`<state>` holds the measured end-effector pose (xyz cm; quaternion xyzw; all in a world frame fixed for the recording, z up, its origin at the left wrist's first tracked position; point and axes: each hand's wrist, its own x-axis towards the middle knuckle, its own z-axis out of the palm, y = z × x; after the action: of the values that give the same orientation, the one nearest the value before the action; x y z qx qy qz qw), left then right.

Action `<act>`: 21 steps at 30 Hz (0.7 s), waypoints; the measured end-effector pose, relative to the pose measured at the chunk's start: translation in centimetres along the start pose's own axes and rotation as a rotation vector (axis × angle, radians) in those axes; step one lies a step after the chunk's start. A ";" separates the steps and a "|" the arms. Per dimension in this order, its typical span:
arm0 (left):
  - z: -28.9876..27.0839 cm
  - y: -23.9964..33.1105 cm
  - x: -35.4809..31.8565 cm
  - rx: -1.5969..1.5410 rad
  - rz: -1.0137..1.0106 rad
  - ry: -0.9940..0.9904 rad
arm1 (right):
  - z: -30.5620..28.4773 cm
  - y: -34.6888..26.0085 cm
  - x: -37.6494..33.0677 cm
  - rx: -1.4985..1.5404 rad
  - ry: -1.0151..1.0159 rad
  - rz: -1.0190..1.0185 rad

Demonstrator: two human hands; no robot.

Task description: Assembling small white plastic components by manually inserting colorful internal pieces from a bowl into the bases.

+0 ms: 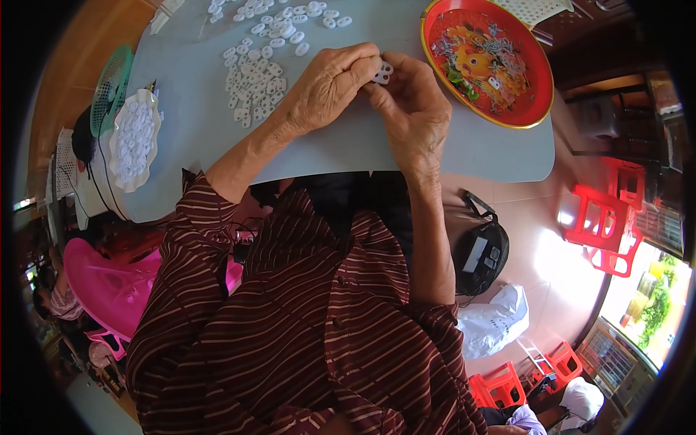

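Both my hands meet over the grey table [196,116], holding one small white plastic piece with holes [384,72] between them. My left hand [330,83] is closed, its thumb and bent fingers pinching the piece from the left. From the right, my right hand [417,105] grips the same piece between thumb and fingers. Just left of my left hand lies a spread of squarish white pieces with holes [254,83]. Beyond it are scattered oval white pieces [290,30]. A red round tray [540,101] with a flower pattern holds many small greyish bits, right of my right hand.
A white scalloped dish [134,141] full of small white pieces stands at the table's left, beside a green fan [111,90]. Pink plastic chair [109,279] at lower left. On the floor at right are a black bag [482,254], a white plastic bag [496,322] and red stools [598,221].
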<state>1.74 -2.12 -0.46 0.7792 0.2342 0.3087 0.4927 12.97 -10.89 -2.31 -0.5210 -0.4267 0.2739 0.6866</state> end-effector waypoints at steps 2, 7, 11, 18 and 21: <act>-0.1 -0.2 0.1 0.008 0.010 -0.006 | 0.1 -0.1 0.2 -0.067 0.012 -0.028; 0.2 0.2 -0.1 0.031 -0.022 -0.032 | 0.0 0.2 0.1 -0.172 0.050 -0.078; 0.3 0.1 -0.4 0.078 -0.003 0.002 | -0.1 -0.2 0.0 -0.229 0.026 -0.083; 0.2 0.1 -0.5 0.045 0.042 -0.016 | -0.1 -0.3 -0.2 -0.254 -0.007 -0.096; 0.3 0.3 -0.6 0.048 0.025 -0.006 | -0.1 -0.5 -0.2 -0.300 0.002 -0.121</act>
<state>1.56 -2.85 -0.50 0.7945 0.2305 0.3067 0.4708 12.87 -11.29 -1.90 -0.5913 -0.4926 0.1646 0.6169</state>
